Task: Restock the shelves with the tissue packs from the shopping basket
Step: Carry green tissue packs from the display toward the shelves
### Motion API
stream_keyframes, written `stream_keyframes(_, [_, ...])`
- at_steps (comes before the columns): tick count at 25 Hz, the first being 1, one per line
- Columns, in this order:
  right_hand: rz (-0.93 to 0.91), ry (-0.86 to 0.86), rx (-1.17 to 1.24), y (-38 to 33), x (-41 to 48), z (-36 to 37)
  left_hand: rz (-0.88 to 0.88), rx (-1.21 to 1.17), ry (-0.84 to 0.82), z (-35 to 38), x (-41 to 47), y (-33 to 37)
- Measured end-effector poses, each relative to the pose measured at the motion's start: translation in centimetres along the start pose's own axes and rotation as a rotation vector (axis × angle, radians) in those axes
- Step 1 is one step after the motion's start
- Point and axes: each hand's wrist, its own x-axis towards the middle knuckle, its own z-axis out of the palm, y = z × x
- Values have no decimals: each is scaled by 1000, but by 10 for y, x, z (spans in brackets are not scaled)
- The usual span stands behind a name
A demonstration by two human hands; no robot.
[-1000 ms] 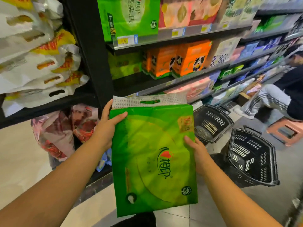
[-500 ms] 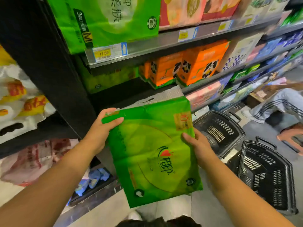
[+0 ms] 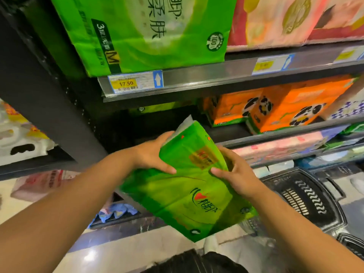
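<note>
Tissue pack (image 3: pixel 187 186) was gripped between the left hand (image 3: pixel 151 156) and right hand (image 3: pixel 236 174), tilted just before the shelf (image 3: pixel 226 133), not yet placed; shelving this 1 remained.

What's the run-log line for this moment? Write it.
phase: shelving | green tissue pack: tilted, top toward shelf gap | left hand: grips left edge | right hand: grips right edge | black basket: floor, right

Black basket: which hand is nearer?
Right. The right hand grips the green tissue pack just left of the black basket; the left hand holds the pack's far side.
</note>
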Motion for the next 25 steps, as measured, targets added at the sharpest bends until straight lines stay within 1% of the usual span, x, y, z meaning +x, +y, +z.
stream_keyframes(5, [-10,-178,-145,-21,53,-41,83,-552,297,37,14,1])
stream_keyframes(7, [-2,-274,-250,-40,75,-55,86,-733,428,48,9,4])
stream_keyframes(9, [-47,-320,-403,-53,89,-70,77,-875,554,60,1,10])
stream_keyframes(10, [-84,-299,-482,-52,93,-79,64,-920,621,64,-5,10])
stream_keyframes(11, [-124,-229,-566,-46,95,-90,34,-957,679,68,-10,9])
stream_keyframes(13, [-213,-5,-703,-27,96,-112,1,-1018,738,73,-20,6])
stream_keyframes(14, [-218,85,-723,-16,97,-120,-7,-1042,750,74,-23,4])
stream_keyframes(15, [-159,127,-669,-6,96,-127,-19,-1063,762,76,-27,4])
stream_keyframes(16, [-47,110,-543,2,93,-131,-34,-1093,787,77,-29,5])
stream_keyframes(17, [91,39,-377,11,90,-132,-50,-1135,830,77,-31,7])
stream_keyframes(19, [321,-195,-82,23,82,-123,-106,-1185,890,78,-31,6])
stream_keyframes(20, [361,-260,14,28,79,-116,-120,-1202,902,78,-31,3])
stream_keyframes(21, [356,-258,71,33,78,-110,-125,-1219,924,77,-30,-1])
stream_keyframes(25, [239,-177,170,17,93,-97,-133,-1228,994,70,-24,-6])
